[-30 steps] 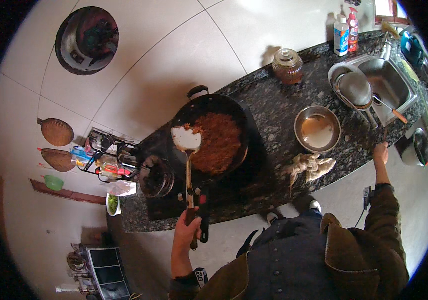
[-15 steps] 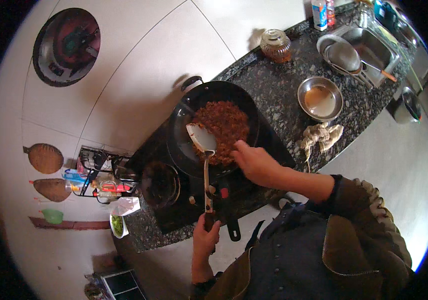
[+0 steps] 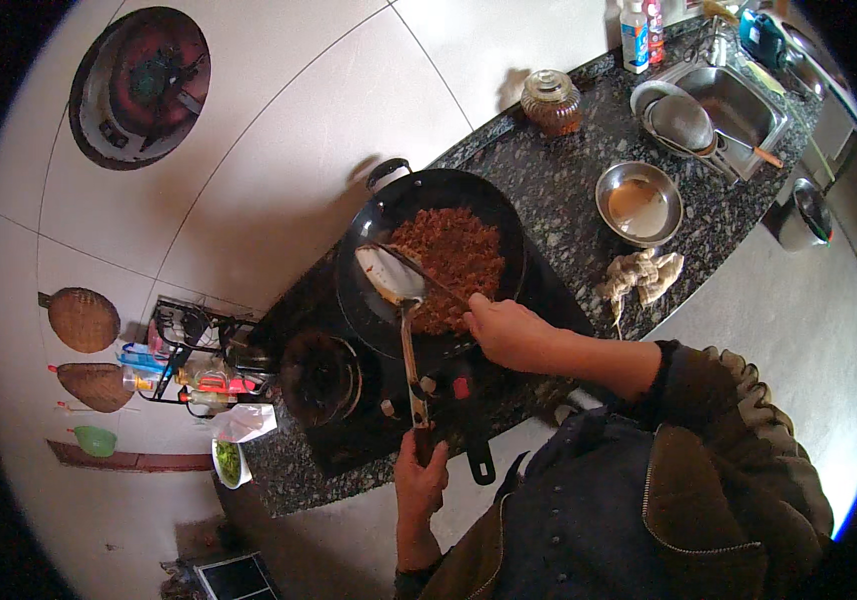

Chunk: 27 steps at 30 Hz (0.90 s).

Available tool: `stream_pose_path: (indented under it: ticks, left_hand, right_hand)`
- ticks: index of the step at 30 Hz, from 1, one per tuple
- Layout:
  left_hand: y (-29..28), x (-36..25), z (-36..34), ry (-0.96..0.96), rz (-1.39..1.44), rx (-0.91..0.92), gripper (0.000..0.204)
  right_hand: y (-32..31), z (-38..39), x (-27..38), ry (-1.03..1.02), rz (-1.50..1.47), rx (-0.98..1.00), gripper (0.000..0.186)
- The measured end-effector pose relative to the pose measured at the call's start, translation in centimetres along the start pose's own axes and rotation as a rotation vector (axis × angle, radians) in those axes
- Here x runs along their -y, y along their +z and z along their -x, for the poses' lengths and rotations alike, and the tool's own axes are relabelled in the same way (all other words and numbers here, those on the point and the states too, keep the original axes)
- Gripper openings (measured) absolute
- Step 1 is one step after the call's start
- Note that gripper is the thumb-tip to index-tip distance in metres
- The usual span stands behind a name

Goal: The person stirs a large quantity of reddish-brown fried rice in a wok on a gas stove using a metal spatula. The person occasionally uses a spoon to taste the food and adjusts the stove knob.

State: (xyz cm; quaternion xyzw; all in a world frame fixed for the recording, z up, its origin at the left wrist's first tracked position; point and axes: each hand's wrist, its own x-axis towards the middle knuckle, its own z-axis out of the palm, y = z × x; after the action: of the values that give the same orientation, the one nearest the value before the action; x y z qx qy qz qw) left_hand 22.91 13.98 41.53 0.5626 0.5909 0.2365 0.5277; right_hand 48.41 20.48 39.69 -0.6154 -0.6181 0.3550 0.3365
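Swung in from the counter's front edge near the sink a second ago, a cook's right hand (image 3: 494, 328) now hangs over the near side of the wok (image 3: 374, 215), while the blade of the spatula (image 3: 411, 360) sits farther left in the pan than in the last frame.

Fingers pinched, the right hand clamps a slim dark utensil (image 3: 439, 283), its exact kind hard to tell, which slants away to the left and across the blade's pale face; whether it presses on the metal cannot be told. The left hand (image 3: 421, 478), closed around the spatula's grip, is just beyond the counter's front edge.

The spatula's long axis runs from that edge toward the back wall, tilting slightly left, its blade inside the wok beside the reddish-brown food (image 3: 459, 255). From the right hand, the blade lies to the left and a little toward the counter's back edge; of the two hands, the right is nearer to it.

Along the counter (image 3: 589, 150), a jar (image 3: 551, 105) stands at the back edge, a metal bowl (image 3: 609, 195) rests midway, a cloth (image 3: 644, 275) lies near the front edge, and the sink (image 3: 749, 105) fills the right end.
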Motion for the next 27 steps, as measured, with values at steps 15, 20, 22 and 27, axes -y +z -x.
stream_pose_path:
  ticks: [15, 20, 22, 27]
  left_hand:
    - [1.9, 0.2, 0.7, 0.030, -0.088, -0.057, 0.030]
    - [0.9, -0.3, 1.2, -0.074, 0.185, 0.028, 0.026]
    - [0.3, -1.0, 1.1, -0.165, 0.406, 0.072, 0.025]
    - [0.6, -1.5, 0.5, -0.157, 0.674, 0.119, 0.032]
  right_hand:
    - [0.4, -3.1, -0.1, -0.037, 0.140, 0.132, 0.020]
    - [-1.4, -4.5, -1.8, -0.047, 0.340, 0.309, 0.025]
    - [-1.7, -4.2, -1.7, -0.043, 0.165, 0.030, 0.024]
    - [-1.4, -2.3, -0.8, -0.268, 0.206, 0.134, 0.024]
